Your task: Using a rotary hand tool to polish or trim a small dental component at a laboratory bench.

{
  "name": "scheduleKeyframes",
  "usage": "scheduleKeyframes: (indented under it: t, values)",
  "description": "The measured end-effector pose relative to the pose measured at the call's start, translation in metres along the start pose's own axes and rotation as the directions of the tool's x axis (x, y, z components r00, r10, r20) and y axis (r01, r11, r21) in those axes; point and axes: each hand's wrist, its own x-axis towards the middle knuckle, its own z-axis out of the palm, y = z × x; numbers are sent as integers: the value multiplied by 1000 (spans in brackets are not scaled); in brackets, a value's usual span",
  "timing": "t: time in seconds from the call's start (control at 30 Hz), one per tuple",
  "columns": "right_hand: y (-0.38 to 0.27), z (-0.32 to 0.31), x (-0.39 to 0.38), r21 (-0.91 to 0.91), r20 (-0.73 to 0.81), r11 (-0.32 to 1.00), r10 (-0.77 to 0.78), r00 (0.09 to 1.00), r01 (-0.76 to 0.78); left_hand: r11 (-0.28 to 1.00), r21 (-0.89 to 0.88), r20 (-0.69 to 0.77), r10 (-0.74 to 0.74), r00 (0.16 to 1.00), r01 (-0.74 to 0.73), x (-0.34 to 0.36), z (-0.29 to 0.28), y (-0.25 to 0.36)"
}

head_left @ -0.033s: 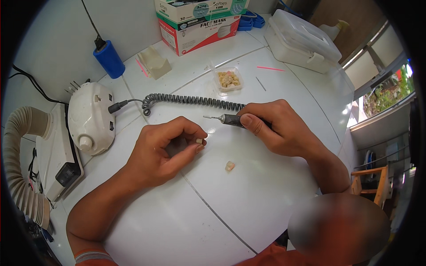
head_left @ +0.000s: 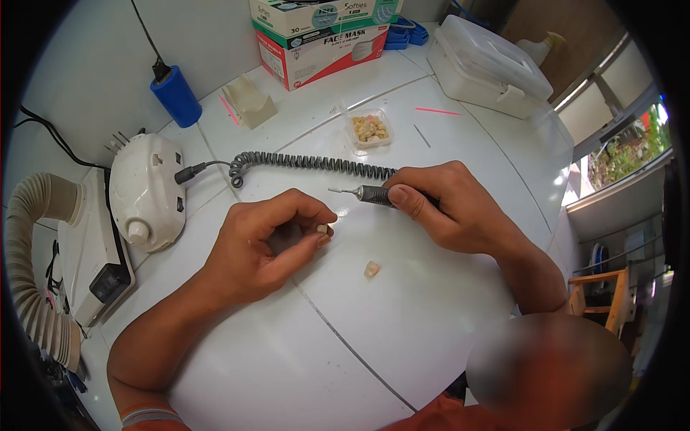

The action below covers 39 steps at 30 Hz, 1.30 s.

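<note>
Between the thumb and fingers of my left hand [head_left: 262, 248] is a small off-white tooth-like piece [head_left: 322, 229], mostly covered by the fingertips. My right hand [head_left: 456, 208] is wrapped round a dark rotary handpiece [head_left: 375, 195]. Its pale, slim bit [head_left: 341, 189] points left, a short gap above and to the right of the held piece, not touching it. A second small tooth-like piece [head_left: 371, 269], whitish with a pinkish tint, lies on the white tabletop [head_left: 431, 316] below and between my hands. From the handpiece, a black coiled cord [head_left: 309, 163] runs left to a white control unit [head_left: 147, 190].
Farther back stands a clear tray [head_left: 375, 144] of yellowish and pink bits. Near it lie a pink stick [head_left: 438, 111] and a thin metal pin [head_left: 422, 136]. Mask boxes [head_left: 323, 54], a lidded plastic case [head_left: 489, 68] and a blue cylinder [head_left: 176, 97] stand behind. A ribbed hose [head_left: 25, 251] curves at left.
</note>
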Motion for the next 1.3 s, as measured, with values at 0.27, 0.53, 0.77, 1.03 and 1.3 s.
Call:
scheduleKeyframes:
  t: [0.27,0.53,0.77,1.03,1.3]
  values:
    - [4,4,-4,5,-13,999,-35,999,35,998,57,4,15,1000,-16,-2,1,-4]
    - [8,6,-3,-17,-14,998,-64,998,63,998,52,-9,19,1000,-19,-2,2,-3]
    - [6,6,-3,-12,-9,999,-45,999,45,998,48,-38,29,999,-27,-1,2,-6]
    - [6,6,-4,-17,-16,998,-59,998,59,999,38,-46,-15,999,16,-2,3,-1]
    - [6,6,-5,-26,-13,998,-55,998,54,998,64,-46,12,999,-9,-1,3,-2]
